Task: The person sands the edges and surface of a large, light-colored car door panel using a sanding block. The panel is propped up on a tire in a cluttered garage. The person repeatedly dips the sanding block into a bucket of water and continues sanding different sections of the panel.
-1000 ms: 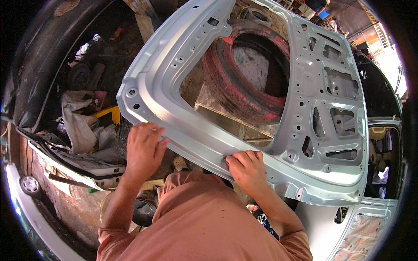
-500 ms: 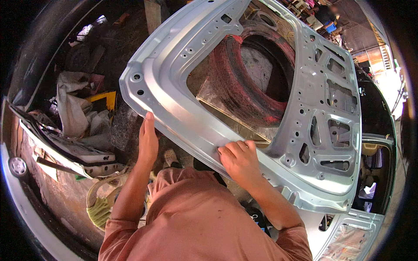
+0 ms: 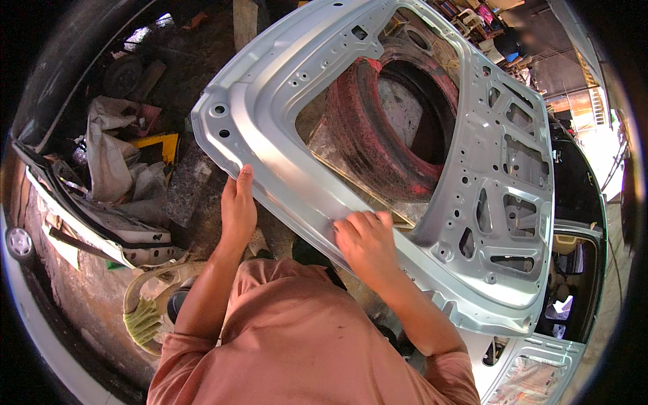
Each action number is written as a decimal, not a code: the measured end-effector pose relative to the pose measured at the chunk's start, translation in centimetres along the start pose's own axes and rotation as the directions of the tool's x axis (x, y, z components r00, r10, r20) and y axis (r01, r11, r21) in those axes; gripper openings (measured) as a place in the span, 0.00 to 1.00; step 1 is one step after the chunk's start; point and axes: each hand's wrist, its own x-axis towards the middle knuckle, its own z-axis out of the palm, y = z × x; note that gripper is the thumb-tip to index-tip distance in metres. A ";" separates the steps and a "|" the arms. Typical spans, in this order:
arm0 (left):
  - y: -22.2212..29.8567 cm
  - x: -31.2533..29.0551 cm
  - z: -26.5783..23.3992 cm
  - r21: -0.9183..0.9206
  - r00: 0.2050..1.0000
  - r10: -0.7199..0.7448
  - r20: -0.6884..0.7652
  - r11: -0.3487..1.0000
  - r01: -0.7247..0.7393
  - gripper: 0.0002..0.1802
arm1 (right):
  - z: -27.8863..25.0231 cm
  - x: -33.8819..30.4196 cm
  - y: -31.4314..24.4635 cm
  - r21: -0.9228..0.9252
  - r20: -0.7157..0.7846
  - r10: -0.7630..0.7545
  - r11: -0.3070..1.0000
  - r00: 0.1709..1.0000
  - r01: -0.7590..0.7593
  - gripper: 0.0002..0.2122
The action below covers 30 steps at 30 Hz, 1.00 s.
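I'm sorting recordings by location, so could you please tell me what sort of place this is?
Probably a car body workshop: there is a silver vehicle panel with cut-outs, a red-smeared tyre and a spoked wheel at far left.

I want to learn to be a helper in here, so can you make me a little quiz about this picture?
1. True or false: a red-and-black tyre shows through the silver car panel.
2. Which is nearer the crumpled pale sheet? A) left hand B) right hand C) both equally
3. Fill in: the angular piece beside that sheet is coloured ____.

Key: 1 true; 2 A; 3 yellow.
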 end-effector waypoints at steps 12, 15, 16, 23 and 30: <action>0.8 -0.3 -0.1 0.057 0.999 -0.048 -0.006 0.997 0.048 0.34 | -0.2 0.0 0.1 0.009 0.017 0.010 1.000 1.000 -0.010 0.04; 0.6 -0.1 -0.2 0.035 1.000 -0.029 0.010 0.999 0.029 0.34 | 0.7 2.8 -0.9 0.033 0.008 0.006 0.999 1.000 -0.006 0.04; 0.7 -0.1 -0.3 0.040 0.999 -0.034 0.018 0.999 0.033 0.34 | 0.9 2.6 -0.9 0.030 -0.025 0.010 1.000 1.000 -0.009 0.04; 0.6 -0.3 -0.1 0.015 1.000 -0.006 0.010 1.000 0.005 0.33 | -0.4 -1.4 0.6 0.022 0.024 0.016 1.000 1.000 -0.017 0.11; 0.1 0.0 -0.4 0.036 0.999 -0.041 0.007 0.999 0.041 0.35 | 0.2 0.2 -0.1 0.002 -0.015 0.004 1.000 1.000 -0.004 0.06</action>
